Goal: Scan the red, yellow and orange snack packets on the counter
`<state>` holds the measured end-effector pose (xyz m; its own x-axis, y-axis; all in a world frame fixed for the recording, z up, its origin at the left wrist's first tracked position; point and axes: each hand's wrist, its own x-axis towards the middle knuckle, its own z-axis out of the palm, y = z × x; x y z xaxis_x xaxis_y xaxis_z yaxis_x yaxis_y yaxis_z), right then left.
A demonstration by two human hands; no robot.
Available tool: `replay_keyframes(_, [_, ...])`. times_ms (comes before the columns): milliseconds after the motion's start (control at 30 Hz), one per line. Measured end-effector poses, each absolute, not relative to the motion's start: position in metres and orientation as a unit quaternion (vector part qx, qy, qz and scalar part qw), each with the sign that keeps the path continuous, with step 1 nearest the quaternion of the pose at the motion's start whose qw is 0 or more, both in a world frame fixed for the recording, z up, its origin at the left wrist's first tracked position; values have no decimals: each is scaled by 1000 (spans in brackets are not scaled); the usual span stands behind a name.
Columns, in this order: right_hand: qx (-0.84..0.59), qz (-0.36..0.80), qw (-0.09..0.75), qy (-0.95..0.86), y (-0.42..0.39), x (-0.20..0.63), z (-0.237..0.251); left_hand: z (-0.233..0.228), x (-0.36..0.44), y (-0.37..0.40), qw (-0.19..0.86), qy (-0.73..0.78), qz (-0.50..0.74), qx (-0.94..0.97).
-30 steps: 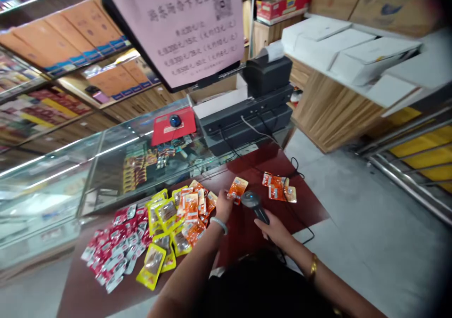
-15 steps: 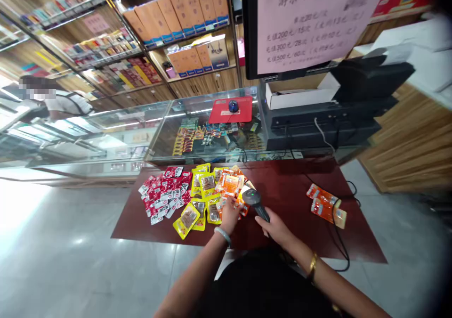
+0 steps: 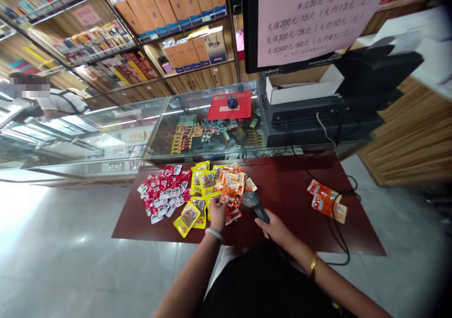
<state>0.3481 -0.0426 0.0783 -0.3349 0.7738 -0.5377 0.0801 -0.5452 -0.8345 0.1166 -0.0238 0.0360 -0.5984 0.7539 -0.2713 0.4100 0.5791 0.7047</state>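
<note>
My right hand (image 3: 276, 224) is wrapped round the handle of a dark grey barcode scanner (image 3: 260, 209), whose head hangs just right of a heap of orange snack packets (image 3: 231, 190). My left hand (image 3: 218, 216) lies between that heap and the yellow snack packets (image 3: 207, 182), its fingers bent together at the packets' edges. Whatever those fingers pinch, if anything, is hidden. Left of the yellow ones, many red and silver packets (image 3: 164, 193) are spread out. Two orange packets (image 3: 328, 201) lie apart at the right, with a black cable across them.
The packets lie on a dark red tabletop (image 3: 282, 181). Behind it stands a glass display counter (image 3: 158, 134) with a mouse (image 3: 232, 101) on a red mat (image 3: 214, 113). A monitor with a pink notice (image 3: 303, 30) rises at the right. A person (image 3: 60, 102) is at far left.
My left hand has moved left, away from the scanner head, toward the yellow packets. The bright light under the scanner is gone. My right hand still holds the scanner in about the same place.
</note>
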Motion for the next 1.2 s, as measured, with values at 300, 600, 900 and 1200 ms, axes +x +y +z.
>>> replay_keyframes(300, [-551,677,307,-378,-48,385,73,48,176,3,205,758,199,586])
replay_keyframes(600, [-629,621,379,-272,-71,455,68,32,323,43,350,541,155,749])
replay_keyframes(900, [-685,550,445,-174,-109,512,65,20,421,61,338,418,75,840])
replay_keyframes(1200, [-685,544,464,-142,-126,521,63,37,458,66,218,484,-105,841])
